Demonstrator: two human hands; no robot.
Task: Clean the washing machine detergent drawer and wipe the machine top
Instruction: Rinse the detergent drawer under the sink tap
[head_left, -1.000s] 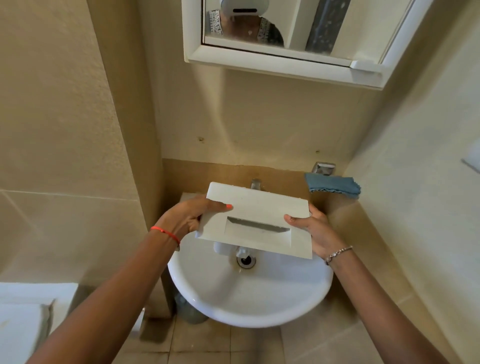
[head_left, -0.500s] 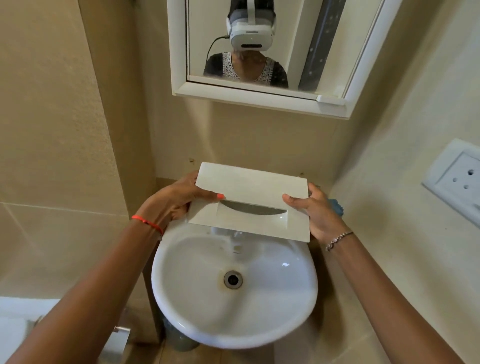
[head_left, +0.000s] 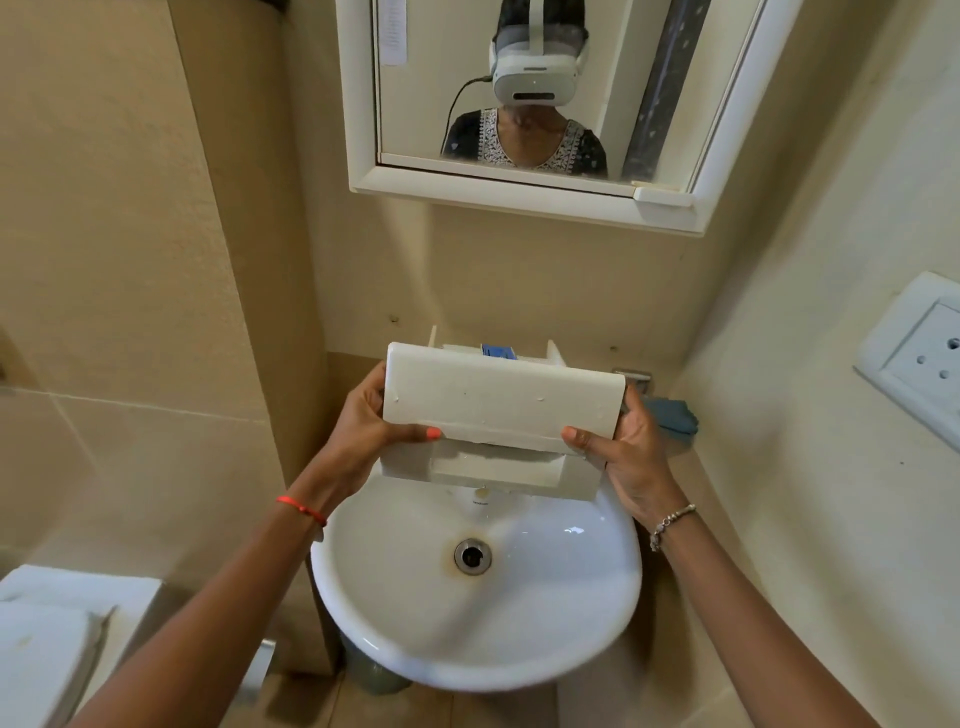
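Note:
I hold a white detergent drawer with both hands above the back of a round white sink. Its front panel with the recessed handle faces me, wet with drops, and a blue insert shows at its top edge. My left hand grips the drawer's left end, thumb on the front. At the right end my right hand grips the same way. The tap is hidden behind the drawer. A blue cloth lies on the ledge behind my right hand.
A white-framed mirror hangs above, reflecting a person wearing a headset. A wall socket sits at the right. A white toilet tank and lid are at the lower left. Tan tiled walls close in on both sides.
The drawer has risen and tipped more upright, so its top edge and blue insert now show. The view has tilted up, uncovering more of the mirror and the sink's drain.

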